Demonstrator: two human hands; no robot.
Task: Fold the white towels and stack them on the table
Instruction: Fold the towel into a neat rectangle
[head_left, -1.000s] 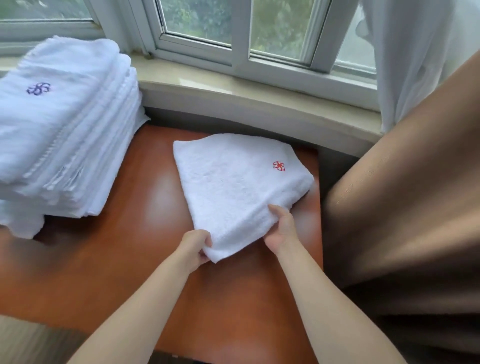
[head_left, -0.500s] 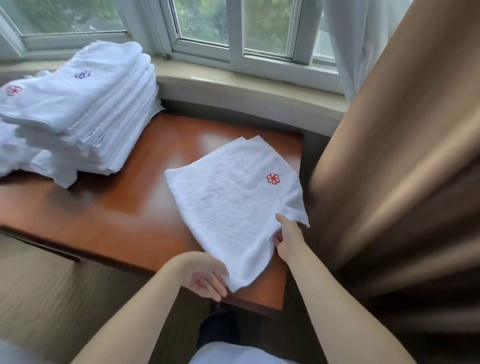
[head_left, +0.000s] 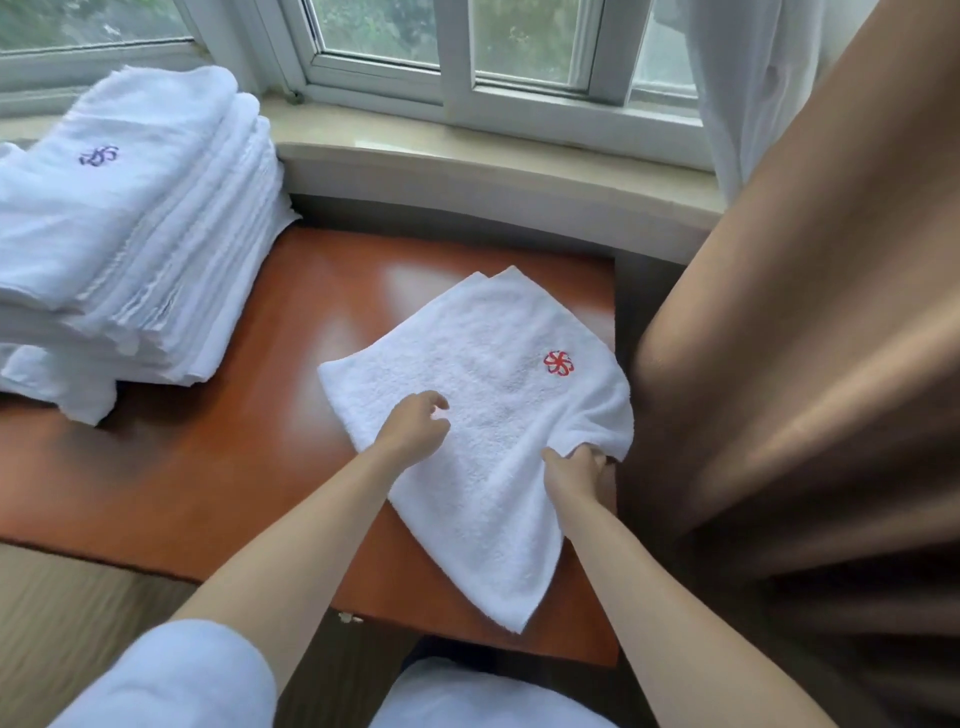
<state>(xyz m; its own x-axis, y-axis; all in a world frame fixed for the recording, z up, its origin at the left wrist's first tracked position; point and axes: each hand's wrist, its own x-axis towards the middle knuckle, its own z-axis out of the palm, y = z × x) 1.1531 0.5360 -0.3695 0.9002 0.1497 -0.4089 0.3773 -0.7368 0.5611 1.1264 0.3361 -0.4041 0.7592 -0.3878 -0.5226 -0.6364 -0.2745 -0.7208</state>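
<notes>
A folded white towel (head_left: 483, 395) with a red flower emblem lies askew on the right part of the reddish wooden table (head_left: 218, 467); its near corner hangs past the table's front edge. My left hand (head_left: 413, 428) hovers or rests over the towel's left part, fingers loosely curled and holding nothing. My right hand (head_left: 576, 467) grips the towel's right edge, and the cloth bunches up over its fingers. A tall stack of folded white towels (head_left: 130, 223) with a purple emblem on top sits at the table's left.
A stone window sill (head_left: 467, 171) and a white window frame run behind the table. A brown curtain (head_left: 805, 364) hangs close on the right, against the table's right edge, with a sheer white curtain (head_left: 748, 78) behind it. My white-clad knees (head_left: 171, 680) are below the table's front.
My left hand let go of the towel's near corner and moved up onto its left part. My right hand gathered the right edge. The camera moved closer and tilted down.
</notes>
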